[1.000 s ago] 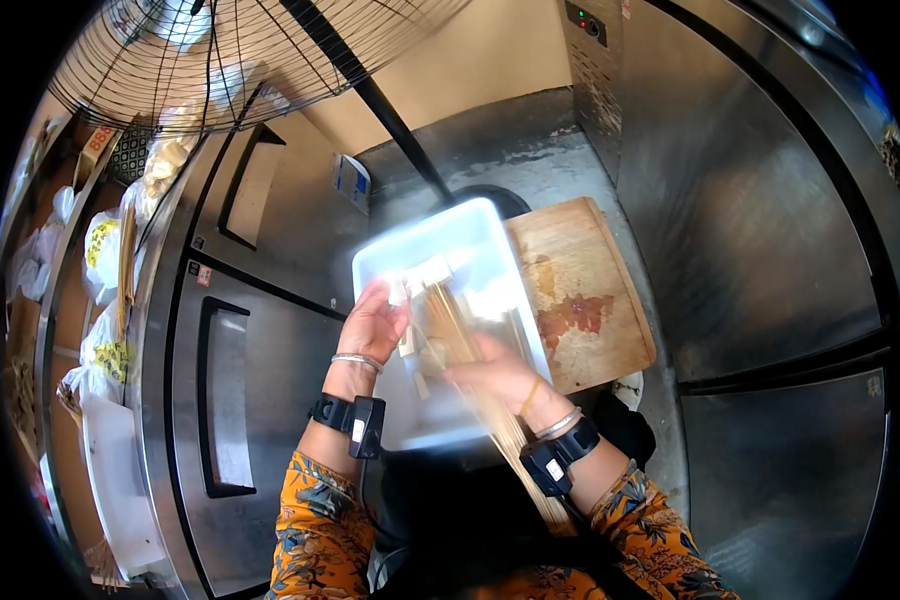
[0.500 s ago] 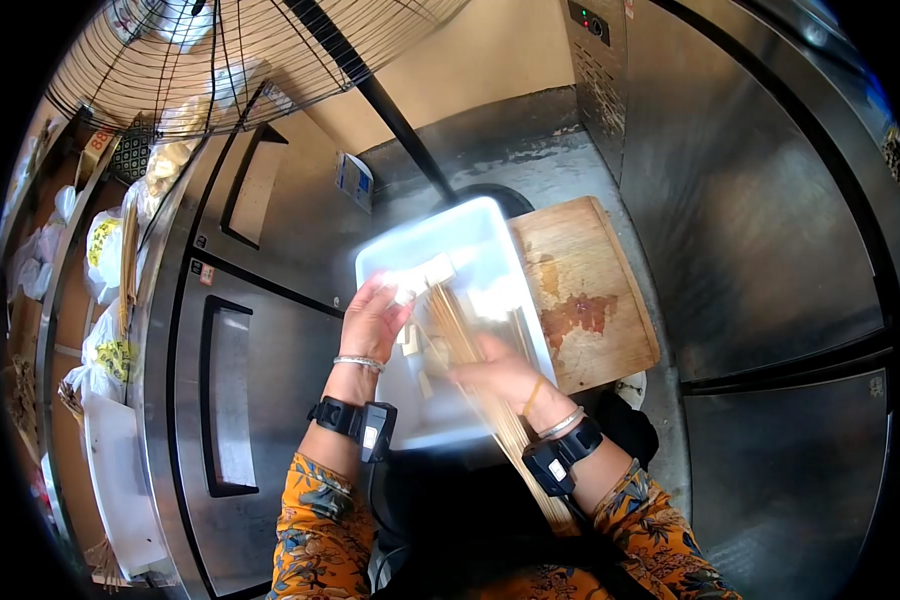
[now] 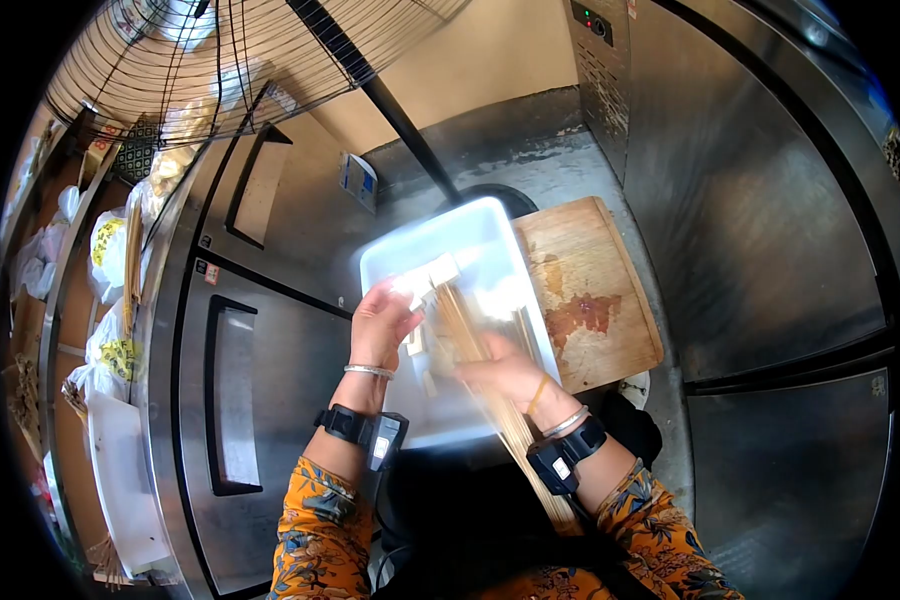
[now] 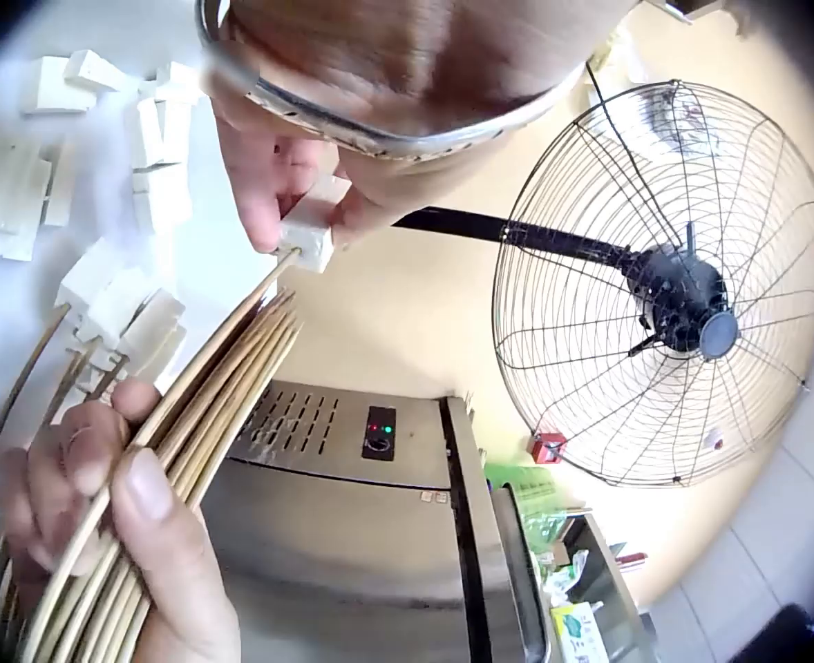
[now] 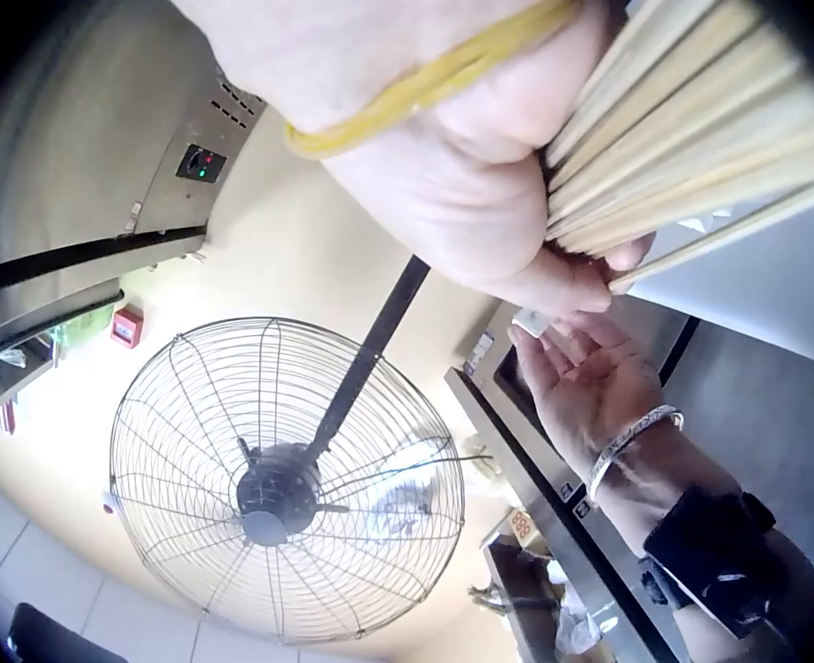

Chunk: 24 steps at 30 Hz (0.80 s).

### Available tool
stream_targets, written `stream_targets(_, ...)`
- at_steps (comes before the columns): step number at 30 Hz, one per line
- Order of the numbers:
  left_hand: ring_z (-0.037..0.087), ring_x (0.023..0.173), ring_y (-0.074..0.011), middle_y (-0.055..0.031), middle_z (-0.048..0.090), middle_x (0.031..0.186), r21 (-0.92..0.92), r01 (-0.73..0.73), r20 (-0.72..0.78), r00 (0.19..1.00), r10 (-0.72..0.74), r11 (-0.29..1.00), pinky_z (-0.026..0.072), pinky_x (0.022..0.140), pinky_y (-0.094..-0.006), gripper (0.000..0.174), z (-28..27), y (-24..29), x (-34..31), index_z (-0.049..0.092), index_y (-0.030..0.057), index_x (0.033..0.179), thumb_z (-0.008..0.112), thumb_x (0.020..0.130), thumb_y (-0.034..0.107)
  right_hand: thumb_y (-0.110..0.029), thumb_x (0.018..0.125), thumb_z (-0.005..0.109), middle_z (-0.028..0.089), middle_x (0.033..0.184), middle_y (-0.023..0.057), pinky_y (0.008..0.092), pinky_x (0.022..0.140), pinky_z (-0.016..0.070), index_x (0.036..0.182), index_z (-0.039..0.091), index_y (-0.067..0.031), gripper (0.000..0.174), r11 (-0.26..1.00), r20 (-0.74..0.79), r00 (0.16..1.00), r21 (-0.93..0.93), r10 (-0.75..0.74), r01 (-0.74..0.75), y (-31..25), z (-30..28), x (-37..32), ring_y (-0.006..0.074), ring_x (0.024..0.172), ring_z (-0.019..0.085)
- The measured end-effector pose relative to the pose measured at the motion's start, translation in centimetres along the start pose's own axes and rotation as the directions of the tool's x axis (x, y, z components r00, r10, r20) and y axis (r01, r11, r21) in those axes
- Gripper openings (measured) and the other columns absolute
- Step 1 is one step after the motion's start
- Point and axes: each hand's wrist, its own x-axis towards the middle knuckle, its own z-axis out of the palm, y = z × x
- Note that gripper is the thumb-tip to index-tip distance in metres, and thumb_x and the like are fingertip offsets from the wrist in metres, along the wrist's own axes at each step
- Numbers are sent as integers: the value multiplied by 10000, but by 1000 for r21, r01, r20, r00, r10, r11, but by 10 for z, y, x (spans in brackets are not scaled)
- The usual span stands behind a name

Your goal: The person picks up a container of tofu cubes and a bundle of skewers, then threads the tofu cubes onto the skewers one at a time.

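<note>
A bundle of thin wooden sticks (image 4: 214, 401) is gripped in the right hand (image 4: 117, 532), tips fanned upward in the left wrist view. Between thumb and fingers the left hand (image 3: 382, 325) pinches a white block (image 4: 313, 224); one stick's tip meets its lower end. In the right wrist view the right hand (image 5: 449, 166) wraps the sticks (image 5: 697, 138), with the left hand (image 5: 594, 387) close to its fingertips. Several more white blocks (image 4: 100, 293) lie in the white tray (image 3: 450, 225), some with sticks in them.
A stained wooden board (image 3: 595, 300) lies right of the tray. Behind stands a wire-caged fan (image 3: 240, 70) on a black pole (image 3: 400, 120). Steel cabinets (image 3: 760, 220) flank both sides, and a shelf at the left holds plastic bags (image 3: 108, 345).
The left hand has shifted slightly to the right in the head view, its wrist device turning. The right hand keeps its grip on the sticks and has barely moved.
</note>
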Motion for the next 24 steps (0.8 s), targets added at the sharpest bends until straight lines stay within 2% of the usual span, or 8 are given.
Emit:
stream_targets(3,610,836,-123,-23,615,949,27,5,15,1000,-5,1000,559,702,-263,266,2,-1,-5,600,69,1095,633,832,70,-80,778,639,583,827,28,249,611,464,1142,531,-16,386,996,-5,998,68,-66,66,-3,3,-2,105,700,558)
stream_targets(6,607,834,-114,-15,613,933,74,0,55,998,-4,997,558,706,-261,262,1,-1,-8,609,65,1088,645,828,76,-78,778,635,582,827,25,250,611,466,1120,539,-19,360,997,6,998,21,-70,70,-2,2,-2,105,698,560)
stream_targets(9,607,836,-114,-8,607,911,111,-9,94,996,-1,994,559,711,-264,263,0,2,-13,617,62,1078,663,820,84,-43,814,620,602,1001,6,200,655,465,1292,476,-64,500,999,80,996,4,-32,32,2,-4,2,56,778,557)
stream_targets(12,623,763,-90,-8,630,901,126,5,120,993,-20,992,565,661,-211,300,-1,-3,-14,586,39,1145,633,850,63,-39,812,619,599,994,-1,202,654,466,1286,484,-66,494,999,38,998,-10,-41,41,-1,0,0,54,773,556)
stream_targets(15,612,748,-81,6,617,881,159,0,108,994,-17,987,563,667,-212,291,4,-7,-21,591,44,1135,636,848,63,-33,806,620,599,985,-5,201,646,465,1278,492,-66,490,999,27,999,-2,-35,35,4,-2,3,53,773,555)
stream_targets(18,609,757,-83,16,604,872,157,-26,149,989,2,987,561,679,-224,291,4,-11,-24,591,53,1133,639,847,64,-64,771,631,604,837,54,264,631,474,1062,568,-16,302,992,-13,994,-72,-108,107,0,-1,0,131,734,579)
stream_targets(21,613,783,-100,-8,592,905,187,-4,148,989,-24,982,562,689,-236,308,2,-4,-23,559,46,1171,612,872,96,-27,795,625,583,892,5,211,593,456,1236,513,-49,455,996,10,1000,-87,-30,31,-11,0,-3,68,706,548)
stream_targets(24,623,800,-144,-43,572,955,148,67,40,996,-74,987,559,706,-258,332,-2,3,-19,513,40,1216,561,893,103,-23,793,621,573,845,16,220,571,459,1169,524,-30,388,999,-98,995,29,-30,33,-10,2,-4,80,668,549)
